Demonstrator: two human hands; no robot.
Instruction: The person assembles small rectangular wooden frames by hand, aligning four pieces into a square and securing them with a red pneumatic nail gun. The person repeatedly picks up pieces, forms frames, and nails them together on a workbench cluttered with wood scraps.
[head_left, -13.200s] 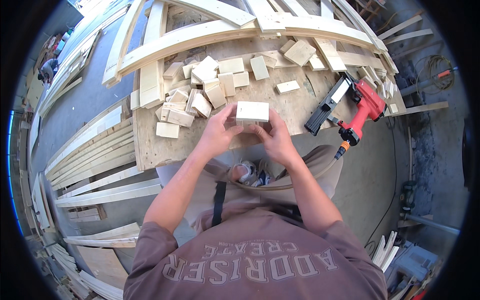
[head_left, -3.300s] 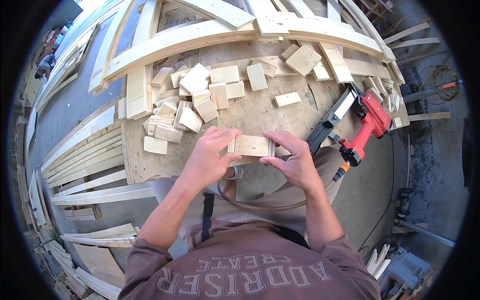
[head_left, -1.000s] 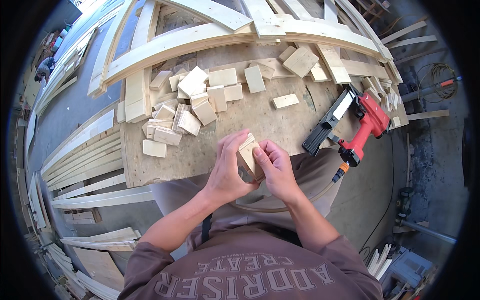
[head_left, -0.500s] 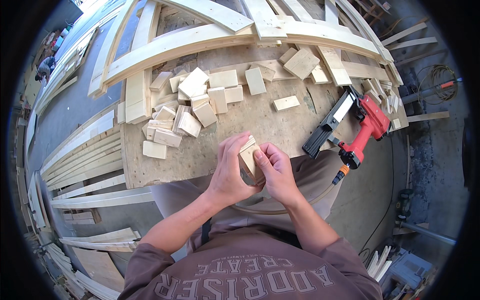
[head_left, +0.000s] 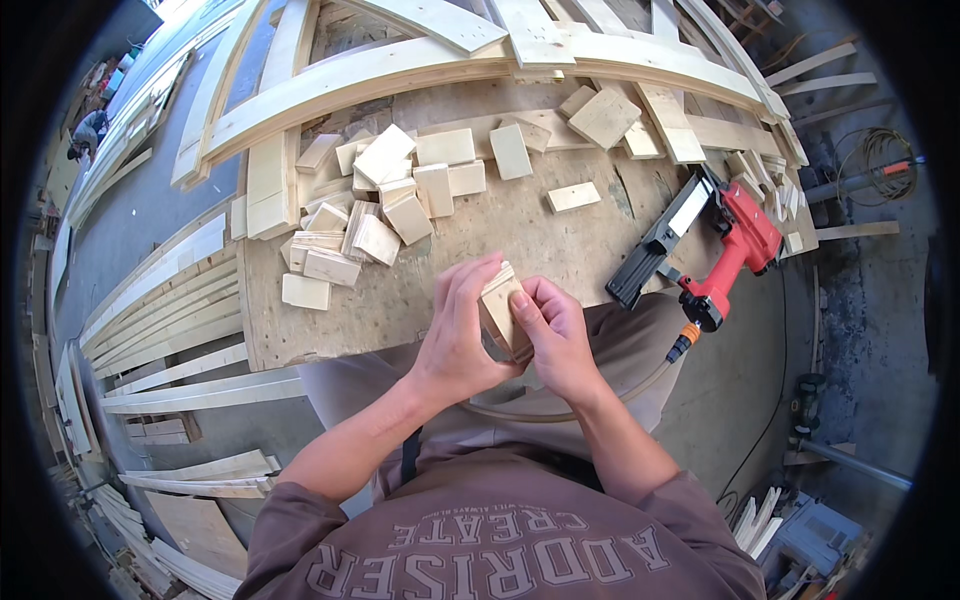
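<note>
Between my two hands, over the near edge of the wooden workbench [head_left: 420, 310], is a small stack of plywood blocks [head_left: 503, 306] held upright. My left hand [head_left: 458, 325] wraps its fingers around the stack's left side. My right hand [head_left: 556, 335] grips the right side, its thumb pressed on the front face. The stack's lower end is partly hidden by my fingers. Beyond my left hand lies a loose heap of similar blocks [head_left: 387, 155], some stacked. A single block [head_left: 573, 198] lies apart, farther off. To the right of my right hand rests a red nail gun [head_left: 738, 240] with a black magazine.
A wooden frame of long slats [head_left: 380, 85] spans the bench's far side. At the right corner sits another small pile of blocks [head_left: 765, 185]. An air hose [head_left: 640, 390] runs from the nail gun across my lap. Long boards [head_left: 170, 300] are stacked at the left.
Both hands keep hold of the block stack in nearly the same place. The bench and the things on it appear shifted very slightly in view.
</note>
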